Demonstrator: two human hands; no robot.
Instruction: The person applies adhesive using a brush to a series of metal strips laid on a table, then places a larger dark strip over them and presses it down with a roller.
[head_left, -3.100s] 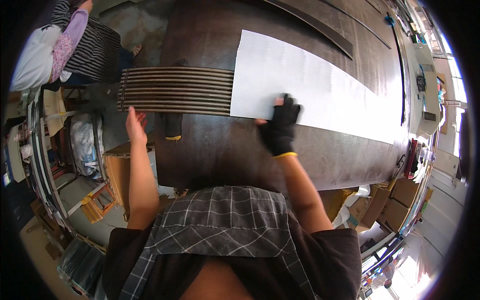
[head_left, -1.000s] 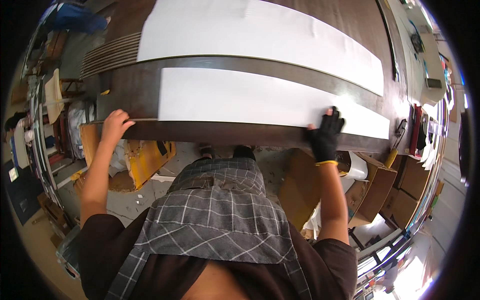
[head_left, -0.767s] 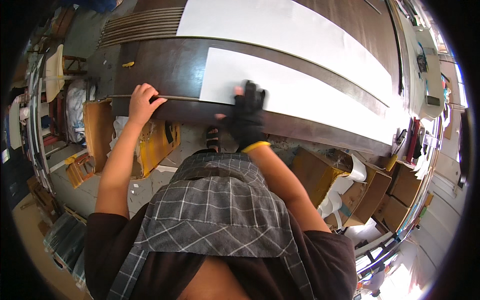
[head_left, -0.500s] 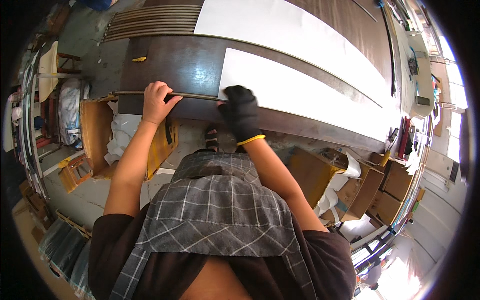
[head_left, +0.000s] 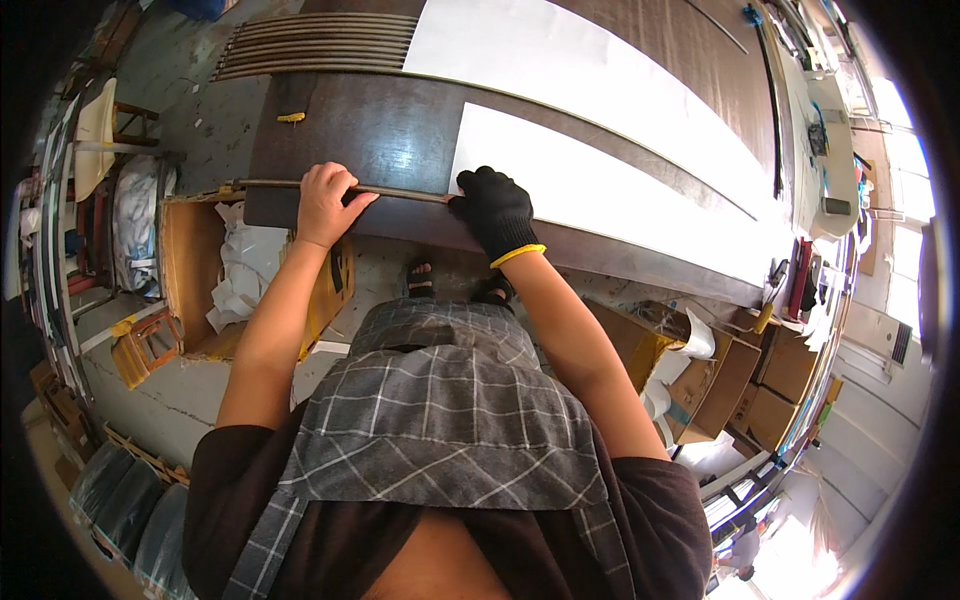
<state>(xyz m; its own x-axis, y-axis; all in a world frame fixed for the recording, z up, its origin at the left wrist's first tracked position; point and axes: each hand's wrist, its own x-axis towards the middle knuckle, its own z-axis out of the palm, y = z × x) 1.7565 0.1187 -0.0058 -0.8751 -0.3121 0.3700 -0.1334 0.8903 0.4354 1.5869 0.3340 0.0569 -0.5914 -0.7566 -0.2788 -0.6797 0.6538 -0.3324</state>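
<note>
The bare left hand is curled around a thin dark strip that runs along the near edge of the dark bench. The gloved right hand pinches the same strip just to the right of the left hand. A white sheet lies beyond the right hand's fingertips. Below the left hand stands an open cardboard box of crumpled paper.
</note>
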